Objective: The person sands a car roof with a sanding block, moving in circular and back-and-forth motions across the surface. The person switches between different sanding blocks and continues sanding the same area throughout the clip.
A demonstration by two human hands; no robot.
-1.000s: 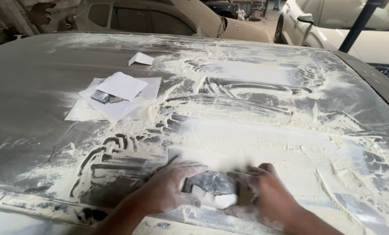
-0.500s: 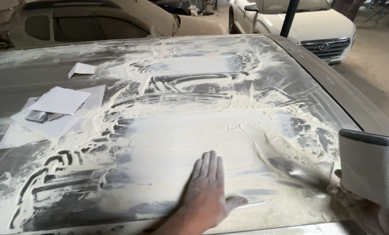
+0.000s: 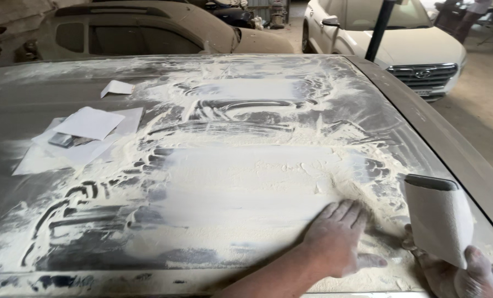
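Observation:
A grey car roof point(image 3: 48, 88) covered in pale sanding dust fills the view. My left hand point(image 3: 339, 238) lies flat, palm down, on the dusty panel near the front right, its fingers close together. My right hand point(image 3: 463, 273), at the lower right corner, grips a sanding block wrapped in pale sandpaper point(image 3: 438, 216), held upright and lifted off the surface beside the roof's right edge. Both hands are coated in dust.
Loose white sheets of sandpaper point(image 3: 89, 124) with a small dark piece lie on the roof's left side; a smaller scrap point(image 3: 117, 87) sits farther back. A dusty car point(image 3: 147, 33) stands behind, a white car point(image 3: 401, 44) at the back right, and a dark pole point(image 3: 380, 30).
Both hands were together on the block at the front; now the right hand has lifted the block away to the right and the left hand slides flat across the dust toward the right.

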